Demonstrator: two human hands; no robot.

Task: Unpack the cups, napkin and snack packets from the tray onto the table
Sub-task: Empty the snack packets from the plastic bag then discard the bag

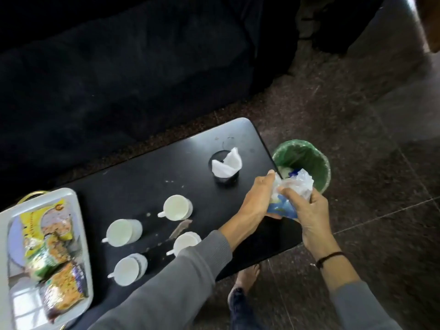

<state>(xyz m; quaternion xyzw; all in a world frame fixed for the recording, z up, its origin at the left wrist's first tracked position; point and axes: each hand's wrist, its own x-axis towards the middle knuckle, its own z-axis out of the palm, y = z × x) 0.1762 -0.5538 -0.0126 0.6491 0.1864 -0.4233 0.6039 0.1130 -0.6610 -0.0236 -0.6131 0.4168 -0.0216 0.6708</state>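
Note:
Both hands hold a crumpled clear and blue plastic wrapper [294, 190] at the right end of the black table [147, 182], beside the bin. My left hand [258, 197] grips its left side and my right hand [307, 210] grips its lower right. Several white cups stand on the table: one [176, 207] nearest the hands, one [122, 232] to its left, one [129, 269] near the front edge, and one [185, 242] partly under my left sleeve. White napkins [226, 164] stick out of a black holder. The silver tray [78, 210] at the left holds yellow snack packets [53, 253].
A bin with a green liner [309, 160] stands on the floor just past the table's right end, with rubbish inside. A dark sofa [119, 67] runs behind the table. My foot [245, 279] is on the dark tiled floor below the table's front edge.

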